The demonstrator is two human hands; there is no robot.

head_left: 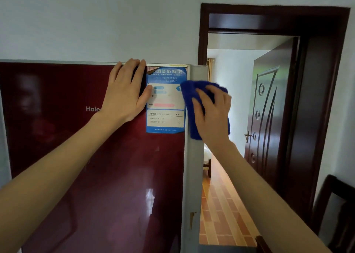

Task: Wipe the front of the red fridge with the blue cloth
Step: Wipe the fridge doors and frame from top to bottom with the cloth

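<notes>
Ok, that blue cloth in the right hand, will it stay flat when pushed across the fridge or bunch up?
The blue cloth looks soft and floppy: it folds around the right hand and hangs below it, so it probably bunches. Its fuzzy nap likely drags on the glossy red fridge.

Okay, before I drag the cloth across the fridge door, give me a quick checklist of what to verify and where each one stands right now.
1. Blue cloth gripped in right hand: ok.
2. Cloth on the red fridge front: not ok, it sits at the grey right edge strip.
3. Left hand bracing the door near its top: ok, flat on the panel.
4. Left hand clear of the wiping path: not ok, it lies beside the energy label.
5. Label stuck down firmly: cannot tell.
</notes>
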